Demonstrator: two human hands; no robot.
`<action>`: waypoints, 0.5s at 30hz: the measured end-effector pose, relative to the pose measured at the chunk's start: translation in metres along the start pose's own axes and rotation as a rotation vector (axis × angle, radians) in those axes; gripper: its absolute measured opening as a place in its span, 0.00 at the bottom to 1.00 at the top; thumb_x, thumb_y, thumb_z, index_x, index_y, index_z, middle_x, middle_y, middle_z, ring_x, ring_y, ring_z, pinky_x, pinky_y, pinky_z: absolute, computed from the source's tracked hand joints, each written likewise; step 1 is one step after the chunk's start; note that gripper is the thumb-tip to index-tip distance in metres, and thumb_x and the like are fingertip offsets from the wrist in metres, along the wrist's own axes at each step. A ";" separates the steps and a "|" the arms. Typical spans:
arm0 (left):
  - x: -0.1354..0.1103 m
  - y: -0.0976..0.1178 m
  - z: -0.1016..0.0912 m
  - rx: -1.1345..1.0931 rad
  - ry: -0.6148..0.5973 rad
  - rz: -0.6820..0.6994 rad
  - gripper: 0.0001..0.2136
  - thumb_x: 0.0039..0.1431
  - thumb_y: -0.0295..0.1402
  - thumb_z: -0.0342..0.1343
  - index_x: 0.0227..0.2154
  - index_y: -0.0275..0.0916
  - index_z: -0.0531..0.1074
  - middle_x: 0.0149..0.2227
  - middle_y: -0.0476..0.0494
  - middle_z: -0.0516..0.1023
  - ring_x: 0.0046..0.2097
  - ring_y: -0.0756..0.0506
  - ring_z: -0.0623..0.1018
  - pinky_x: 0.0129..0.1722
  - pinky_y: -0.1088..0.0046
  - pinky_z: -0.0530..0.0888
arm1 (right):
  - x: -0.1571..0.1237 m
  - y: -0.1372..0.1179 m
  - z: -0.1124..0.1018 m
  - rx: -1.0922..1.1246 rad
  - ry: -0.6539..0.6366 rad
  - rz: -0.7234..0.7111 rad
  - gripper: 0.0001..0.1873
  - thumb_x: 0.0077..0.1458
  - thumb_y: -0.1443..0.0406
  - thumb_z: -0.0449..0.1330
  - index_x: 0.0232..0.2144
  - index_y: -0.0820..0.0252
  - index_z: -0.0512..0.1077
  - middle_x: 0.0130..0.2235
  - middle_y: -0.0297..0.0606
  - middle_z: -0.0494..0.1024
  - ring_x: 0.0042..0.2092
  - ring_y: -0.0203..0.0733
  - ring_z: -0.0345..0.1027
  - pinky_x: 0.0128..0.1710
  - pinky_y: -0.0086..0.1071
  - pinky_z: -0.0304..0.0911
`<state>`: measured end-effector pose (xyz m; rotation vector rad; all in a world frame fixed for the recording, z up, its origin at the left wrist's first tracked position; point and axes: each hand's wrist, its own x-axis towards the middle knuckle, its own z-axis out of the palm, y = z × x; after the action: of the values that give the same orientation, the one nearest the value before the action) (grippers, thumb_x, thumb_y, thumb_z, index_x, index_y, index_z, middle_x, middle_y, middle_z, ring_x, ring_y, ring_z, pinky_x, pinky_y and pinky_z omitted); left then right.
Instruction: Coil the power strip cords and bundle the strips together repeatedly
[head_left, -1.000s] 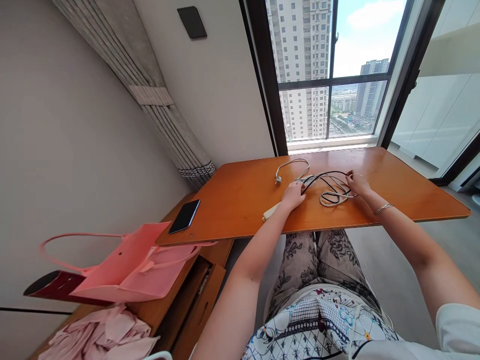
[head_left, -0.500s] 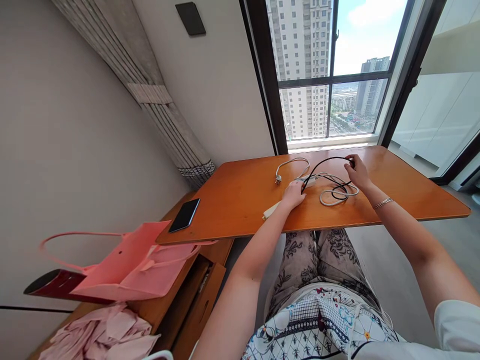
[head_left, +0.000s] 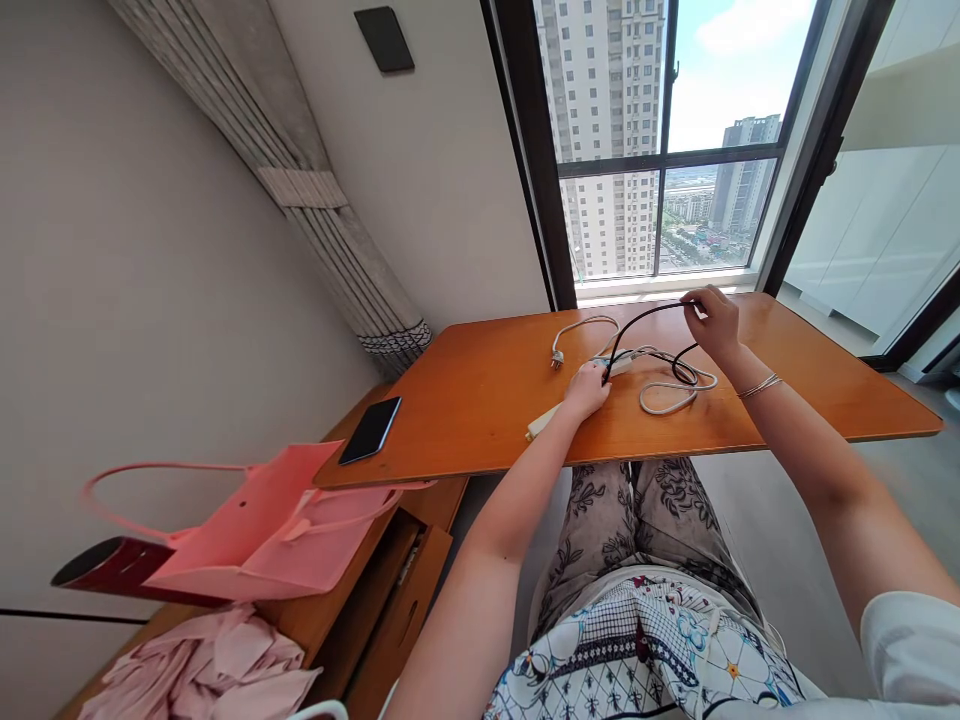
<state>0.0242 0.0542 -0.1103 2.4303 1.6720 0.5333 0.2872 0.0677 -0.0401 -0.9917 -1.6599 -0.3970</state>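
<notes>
A black cable [head_left: 643, 314] arches above the wooden table between my two hands. My left hand [head_left: 587, 391] is closed around one part of it, low over a white power strip [head_left: 540, 424] that shows on both sides of the hand. My right hand [head_left: 714, 324], higher and further right, pinches the cable at the other side of the arch. From there a loop of it drops to the tabletop among the coils of a white cord [head_left: 671, 408]. That cord ends in a plug [head_left: 557, 358] left of my hands.
A dark-screened phone [head_left: 370, 431] lies at the left corner of the wooden table [head_left: 465, 400]. Below it on the left are a pink bag [head_left: 262, 540], a dark red container [head_left: 112, 565] and crumpled pink cloth [head_left: 210, 670]. A window [head_left: 664, 160] stands behind the table.
My right hand has risen slightly, drawing the black cable up into a higher arch, and its loop on the table has shrunk. My left hand stays nearly in place.
</notes>
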 end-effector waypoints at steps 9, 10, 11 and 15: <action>0.000 0.001 0.001 0.001 0.017 -0.011 0.10 0.61 0.33 0.54 0.41 0.37 0.78 0.49 0.34 0.75 0.48 0.39 0.76 0.50 0.64 0.73 | 0.027 -0.014 -0.024 -0.072 -0.094 -0.175 0.08 0.53 0.70 0.56 0.32 0.55 0.74 0.29 0.37 0.73 0.31 0.41 0.66 0.32 0.34 0.60; 0.000 0.001 0.001 -0.003 0.017 -0.017 0.10 0.61 0.33 0.55 0.41 0.37 0.78 0.49 0.35 0.75 0.48 0.39 0.76 0.50 0.64 0.73 | 0.027 -0.020 -0.026 -0.045 -0.098 -0.155 0.08 0.53 0.70 0.56 0.33 0.55 0.75 0.29 0.36 0.73 0.30 0.41 0.66 0.31 0.33 0.60; 0.000 0.001 0.001 -0.005 0.017 -0.021 0.10 0.61 0.33 0.55 0.41 0.37 0.78 0.49 0.35 0.75 0.48 0.39 0.77 0.50 0.64 0.73 | 0.027 -0.027 -0.027 -0.009 -0.106 -0.128 0.09 0.53 0.70 0.56 0.34 0.55 0.75 0.30 0.36 0.73 0.30 0.40 0.65 0.31 0.33 0.59; 0.001 0.000 0.002 -0.002 0.019 -0.024 0.10 0.60 0.33 0.56 0.42 0.38 0.78 0.50 0.36 0.75 0.49 0.39 0.76 0.52 0.64 0.73 | 0.023 -0.053 -0.032 0.180 -0.171 0.005 0.08 0.53 0.68 0.59 0.36 0.56 0.76 0.28 0.33 0.69 0.29 0.37 0.62 0.30 0.31 0.58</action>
<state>0.0249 0.0550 -0.1127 2.4087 1.7045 0.5554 0.2657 0.0234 0.0036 -0.9148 -1.8113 -0.1586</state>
